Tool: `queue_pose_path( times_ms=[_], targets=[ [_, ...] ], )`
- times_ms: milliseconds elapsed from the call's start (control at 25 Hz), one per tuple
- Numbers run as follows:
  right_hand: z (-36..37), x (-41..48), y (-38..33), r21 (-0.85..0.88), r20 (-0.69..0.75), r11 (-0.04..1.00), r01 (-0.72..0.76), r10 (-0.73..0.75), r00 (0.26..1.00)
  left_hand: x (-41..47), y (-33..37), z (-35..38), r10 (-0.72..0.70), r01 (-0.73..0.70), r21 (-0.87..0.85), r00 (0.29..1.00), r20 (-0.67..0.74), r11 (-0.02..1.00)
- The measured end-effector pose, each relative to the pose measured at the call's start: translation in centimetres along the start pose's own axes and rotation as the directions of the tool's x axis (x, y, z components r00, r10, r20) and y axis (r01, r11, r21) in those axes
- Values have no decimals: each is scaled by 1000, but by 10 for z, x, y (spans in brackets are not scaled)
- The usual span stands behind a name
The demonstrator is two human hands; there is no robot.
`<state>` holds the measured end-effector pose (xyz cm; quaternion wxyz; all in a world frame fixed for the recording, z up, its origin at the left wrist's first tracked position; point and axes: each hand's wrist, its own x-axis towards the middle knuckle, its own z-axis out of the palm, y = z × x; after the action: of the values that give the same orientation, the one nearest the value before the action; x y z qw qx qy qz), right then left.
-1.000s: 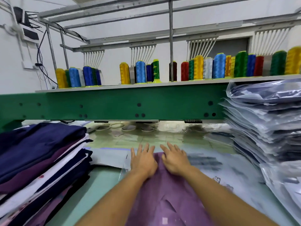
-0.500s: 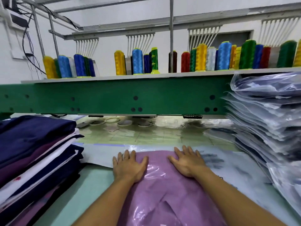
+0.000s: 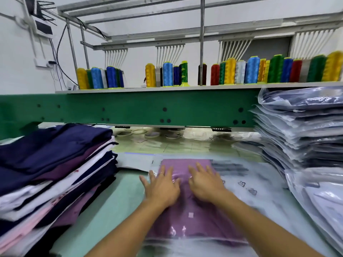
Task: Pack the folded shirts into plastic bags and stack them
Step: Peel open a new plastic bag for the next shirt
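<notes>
— What do we have in the clear plastic bag (image 3: pixel 185 244)?
— A folded purple shirt (image 3: pixel 196 219), flat on the tabletop (image 3: pixel 115 201), between the pile of loose folded shirts (image 3: pixel 55 164) on our left and the stack of bagged shirts (image 3: pixel 300 127) on our right.
— And our hands?
— Our left hand (image 3: pixel 161 188) and right hand (image 3: pixel 206 184) press flat on the bag, fingers (image 3: pixel 168 172) straight and slightly spread. Half a second ago they sat apart near the far corners; now they lie side by side.
</notes>
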<state>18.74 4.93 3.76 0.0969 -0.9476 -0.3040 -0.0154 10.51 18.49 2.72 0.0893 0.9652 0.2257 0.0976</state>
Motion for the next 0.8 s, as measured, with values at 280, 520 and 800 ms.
queue_pose_path(
  times_ms=[280,520,800],
  targets=[
    [40,-92,-11,-79,38,996,44,-41,998,-82,-12,19,-34,35,-23,999,33,999],
    [31,-123,32,-93,55,989,-113,119,991,-98,-32,18,-132,129,-45,987,-90,991],
    [23,-136,44,-171,-192,932,-320,287,938,-114,-54,5,-260,211,-206,933,-248,955]
  ],
)
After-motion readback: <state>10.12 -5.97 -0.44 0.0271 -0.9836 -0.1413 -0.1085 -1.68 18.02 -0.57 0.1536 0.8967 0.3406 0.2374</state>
